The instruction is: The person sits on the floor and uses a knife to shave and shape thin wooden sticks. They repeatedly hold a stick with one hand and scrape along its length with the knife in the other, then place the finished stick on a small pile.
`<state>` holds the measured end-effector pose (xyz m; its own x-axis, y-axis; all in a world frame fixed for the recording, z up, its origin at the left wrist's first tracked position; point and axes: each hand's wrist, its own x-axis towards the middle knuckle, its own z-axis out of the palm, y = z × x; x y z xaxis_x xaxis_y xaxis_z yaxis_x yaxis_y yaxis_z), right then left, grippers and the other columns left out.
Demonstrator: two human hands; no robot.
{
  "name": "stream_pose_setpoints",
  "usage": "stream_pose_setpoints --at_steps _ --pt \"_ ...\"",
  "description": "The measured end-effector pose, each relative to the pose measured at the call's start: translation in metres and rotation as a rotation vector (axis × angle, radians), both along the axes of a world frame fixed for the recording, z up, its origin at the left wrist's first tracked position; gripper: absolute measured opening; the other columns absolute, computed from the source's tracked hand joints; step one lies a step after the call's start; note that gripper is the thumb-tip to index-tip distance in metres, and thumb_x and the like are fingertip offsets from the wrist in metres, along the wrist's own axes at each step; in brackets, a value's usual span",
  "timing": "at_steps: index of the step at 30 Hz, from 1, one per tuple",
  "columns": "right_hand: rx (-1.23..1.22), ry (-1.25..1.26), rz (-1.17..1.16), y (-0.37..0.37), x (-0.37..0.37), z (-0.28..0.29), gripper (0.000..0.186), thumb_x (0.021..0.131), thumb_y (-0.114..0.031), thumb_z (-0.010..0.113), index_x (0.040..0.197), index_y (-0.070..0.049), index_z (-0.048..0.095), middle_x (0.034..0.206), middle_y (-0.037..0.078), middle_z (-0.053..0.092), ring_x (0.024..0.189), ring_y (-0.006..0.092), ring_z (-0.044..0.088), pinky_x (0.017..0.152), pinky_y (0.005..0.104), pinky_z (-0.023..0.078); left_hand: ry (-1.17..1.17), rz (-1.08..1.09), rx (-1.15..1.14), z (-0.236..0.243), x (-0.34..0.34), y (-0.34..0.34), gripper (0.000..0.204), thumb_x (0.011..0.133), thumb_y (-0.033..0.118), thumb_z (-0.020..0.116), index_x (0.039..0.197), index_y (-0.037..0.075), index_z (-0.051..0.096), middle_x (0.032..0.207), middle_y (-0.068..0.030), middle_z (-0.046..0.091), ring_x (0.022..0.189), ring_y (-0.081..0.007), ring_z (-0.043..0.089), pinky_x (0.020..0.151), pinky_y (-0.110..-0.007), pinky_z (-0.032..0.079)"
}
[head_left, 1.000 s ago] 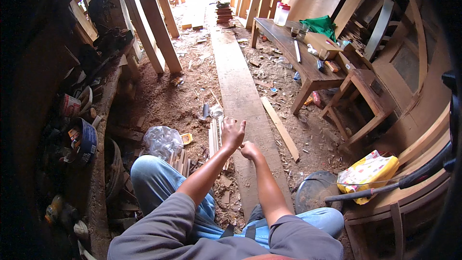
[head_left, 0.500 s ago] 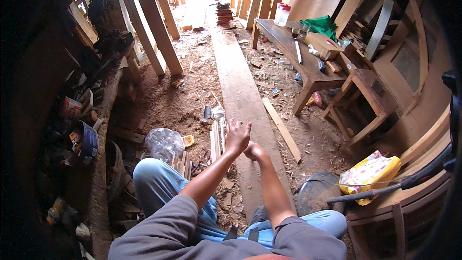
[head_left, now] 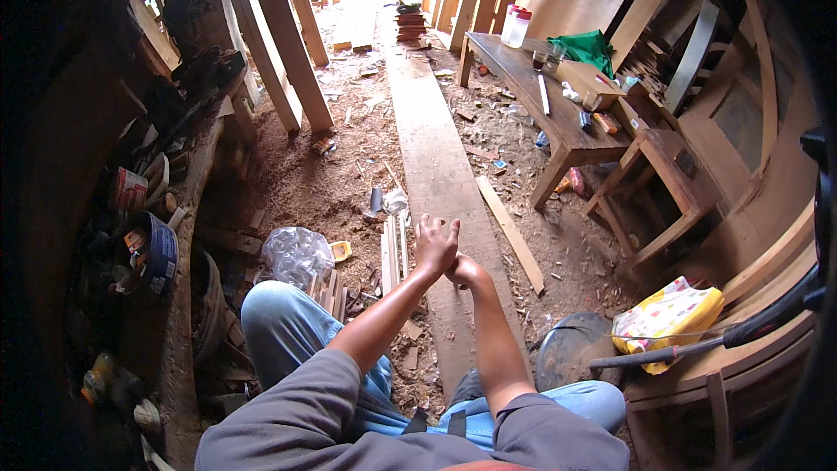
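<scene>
Sitting over long plank [head_left: 440, 183]: left hand [head_left: 434, 244] fingers spread, grip empty; right hand [head_left: 464, 269] curled, grip unclear. Keep wrists steady.

We hold our left hand [head_left: 435, 244], fingers spread, against our curled right hand [head_left: 466, 270] above the long pale wooden plank [head_left: 440, 179] lying on the sawdust-strewn floor [head_left: 314, 187].

Single head cam, fisheye — looks down & fwd along long plank [head_left: 436, 166], close over lap — edges curved.
</scene>
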<state>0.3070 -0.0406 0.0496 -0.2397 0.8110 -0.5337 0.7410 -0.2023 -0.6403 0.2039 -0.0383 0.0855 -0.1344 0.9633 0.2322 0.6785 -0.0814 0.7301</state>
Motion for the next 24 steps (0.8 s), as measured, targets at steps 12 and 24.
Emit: stream_pose_setpoints --at_steps 12,24 --pt "0.020 -0.151 0.022 -0.002 -0.001 -0.012 0.035 0.086 -0.014 0.053 0.117 -0.001 0.063 0.116 0.024 0.065 0.099 0.0328 0.067 0.079 0.0433 0.056 -0.006 0.005 -0.019 0.001 -0.003 -0.001 0.058 0.096 0.050 0.049 0.112 -0.004 0.061 0.137 -0.0321 0.040 0.129 -0.0437 0.039 0.108 -0.049 0.032" --pt "0.041 -0.282 -0.058 0.000 -0.002 -0.034 0.036 0.088 -0.026 0.058 0.115 -0.004 0.067 0.118 0.023 0.064 0.110 0.0359 0.063 0.090 0.0437 0.051 -0.034 -0.018 -0.036 -0.001 -0.002 -0.001 0.058 0.095 0.049 0.050 0.111 -0.005 0.062 0.137 -0.0313 0.039 0.130 -0.0446 0.038 0.107 -0.049 0.032"
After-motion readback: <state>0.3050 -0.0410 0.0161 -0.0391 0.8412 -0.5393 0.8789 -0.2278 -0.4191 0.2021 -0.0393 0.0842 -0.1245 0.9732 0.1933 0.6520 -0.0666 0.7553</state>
